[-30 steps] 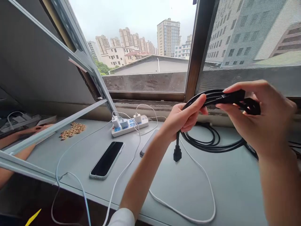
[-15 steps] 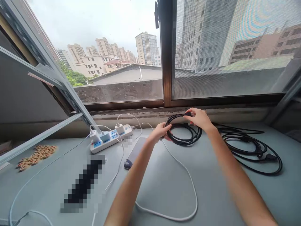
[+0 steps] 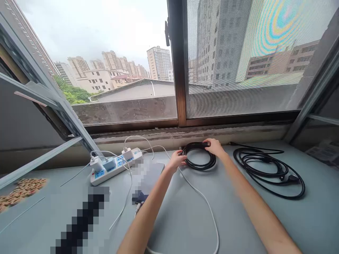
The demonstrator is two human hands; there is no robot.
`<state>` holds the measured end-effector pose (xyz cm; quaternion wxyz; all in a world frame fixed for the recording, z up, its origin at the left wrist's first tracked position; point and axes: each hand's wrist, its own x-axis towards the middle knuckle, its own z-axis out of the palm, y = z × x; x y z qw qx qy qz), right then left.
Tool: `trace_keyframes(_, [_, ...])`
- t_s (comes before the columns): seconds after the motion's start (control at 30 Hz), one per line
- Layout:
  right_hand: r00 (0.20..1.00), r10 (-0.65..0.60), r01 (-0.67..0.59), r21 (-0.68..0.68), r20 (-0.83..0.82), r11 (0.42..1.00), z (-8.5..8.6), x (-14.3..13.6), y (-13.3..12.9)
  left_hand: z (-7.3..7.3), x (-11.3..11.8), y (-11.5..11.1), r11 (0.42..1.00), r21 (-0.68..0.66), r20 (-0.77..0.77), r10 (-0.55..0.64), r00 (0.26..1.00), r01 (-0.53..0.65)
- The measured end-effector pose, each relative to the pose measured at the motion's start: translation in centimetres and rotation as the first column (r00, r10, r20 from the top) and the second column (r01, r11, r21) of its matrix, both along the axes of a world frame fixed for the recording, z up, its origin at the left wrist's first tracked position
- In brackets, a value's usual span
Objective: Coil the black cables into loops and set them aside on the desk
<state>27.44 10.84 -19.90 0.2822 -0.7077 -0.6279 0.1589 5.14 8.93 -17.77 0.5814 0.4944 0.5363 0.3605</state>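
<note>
Grey tabletop [image 3: 238,218] runs back to a low beige wall strip [image 3: 259,137], scuffed along top, under a dk brown window frame [image 3: 181,91] w/ vert. post approx. mid-view & blk handle [image 3: 167,33]. L pane clear: overcast wht sky [image 3: 92,28], apt bldgs [image 3: 112,60], green trees [image 3: 75,93], low grey roof [image 3: 132,90]. R side has mesh screen [image 3: 251,102], rainbow moiré upper R, tall grey bldg [image 3: 222,42] behind. Pale metal uprights both sides, L one [image 3: 79,125] slanted in view w/ crossbar [image 3: 39,160]. Far-L panel [image 3: 21,130] dk grey, shadowed. Soft daylight thru window.
</note>
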Motion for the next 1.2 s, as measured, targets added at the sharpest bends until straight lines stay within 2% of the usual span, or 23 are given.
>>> trace_keyframes(0.23, [0.998,-0.017,0.018,-0.029,0.053,0.999,-0.9,0.2,0.4,0.5,0.3,-0.3,0.998,0.059,0.007,0.032,0.999,-0.032])
trace_keyframes(0.43, [0.998,-0.025,0.027,-0.043,0.059,0.999,-0.8,0.1,0.2,1.3,-0.3,-0.6,0.992,0.123,-0.050,0.012,0.999,-0.005])
trace_keyframes(0.6, [0.997,-0.034,0.037,-0.047,0.063,0.998,-0.4,-0.1,-0.2,2.3,-0.9,-0.6,0.993,0.121,-0.105,0.019,0.994,-0.006])
trace_keyframes(0.77, [0.997,-0.043,0.046,-0.035,0.061,0.998,-0.1,-0.3,-0.4,4.3,-1.6,-0.7,0.981,0.186,-0.083,0.074,0.994,-0.057])
trace_keyframes(0.9, [0.996,-0.061,0.065,-0.070,0.059,0.995,-0.1,-0.6,-0.6,7.2,-2.2,-1.4,0.934,0.330,0.004,0.144,0.990,-0.137])
trace_keyframes(1.0, [0.995,-0.078,0.084,-0.102,0.058,0.991,0.0,-0.7,-0.9,10.5,-2.6,-3.0,0.845,0.486,0.103,0.197,0.975,-0.222])
trace_keyframes(1.07, [0.995,-0.082,0.087,-0.111,0.049,0.990,0.3,-0.7,-1.1,12.9,-2.9,-4.8,0.736,0.613,0.186,0.216,0.958,-0.285])
trace_keyframes(1.13, [0.996,-0.082,0.085,-0.104,0.031,0.991,1.0,-0.6,-1.4,14.9,-3.3,-7.5,0.489,0.817,0.294,0.100,0.951,-0.304])
trace_keyframes(1.17, [0.996,-0.086,0.087,-0.095,0.020,0.992,1.5,-0.5,-1.6,15.6,-3.7,-9.0,0.389,0.871,0.301,0.055,0.952,-0.298])
trace_keyframes(1.2, [0.996,-0.092,0.092,-0.082,0.010,0.992,2.0,-0.4,-1.7,16.0,-4.3,-10.5,0.294,0.904,0.305,0.061,0.950,-0.309])
